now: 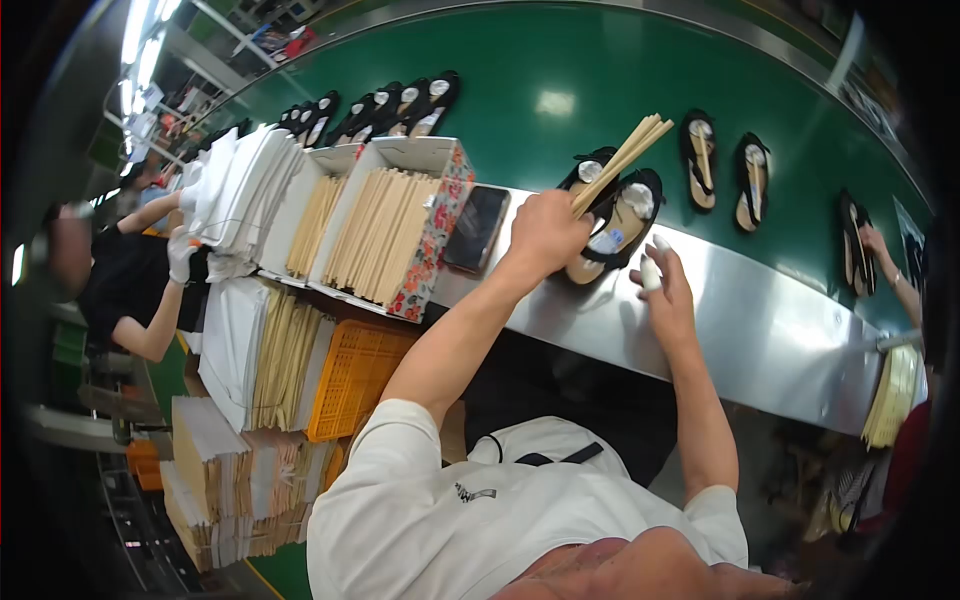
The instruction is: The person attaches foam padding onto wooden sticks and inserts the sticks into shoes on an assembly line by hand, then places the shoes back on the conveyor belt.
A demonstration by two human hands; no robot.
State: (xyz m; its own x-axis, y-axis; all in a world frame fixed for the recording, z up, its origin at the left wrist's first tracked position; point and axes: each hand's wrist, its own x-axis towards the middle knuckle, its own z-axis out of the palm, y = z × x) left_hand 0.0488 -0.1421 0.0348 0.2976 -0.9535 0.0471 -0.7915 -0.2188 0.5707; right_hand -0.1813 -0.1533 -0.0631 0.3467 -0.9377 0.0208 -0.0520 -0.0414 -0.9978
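Observation:
My left hand (pixel 550 232) is closed around a small bundle of pale wooden sticks (pixel 632 152), which point up and to the right. Just beyond it, a pair of black sandals lies at the edge of the green belt. The right sandal (pixel 638 198) has crumpled white paper in it and a blue-and-white label on its insole. My left hand partly covers the other sandal (pixel 594 166). To the right of the pair is my right hand (pixel 668 290), its fingers apart and white covers on some fingertips. I see nothing held in it.
A flowered box (pixel 455 190) of wooden sticks and a phone (pixel 477 228) are left of my hands. More sandals (pixel 699 160) lie on the green belt (pixel 560 60). A gloved co-worker (pixel 140 270) is at left; another person's hand (pixel 880 245) touches sandals at right.

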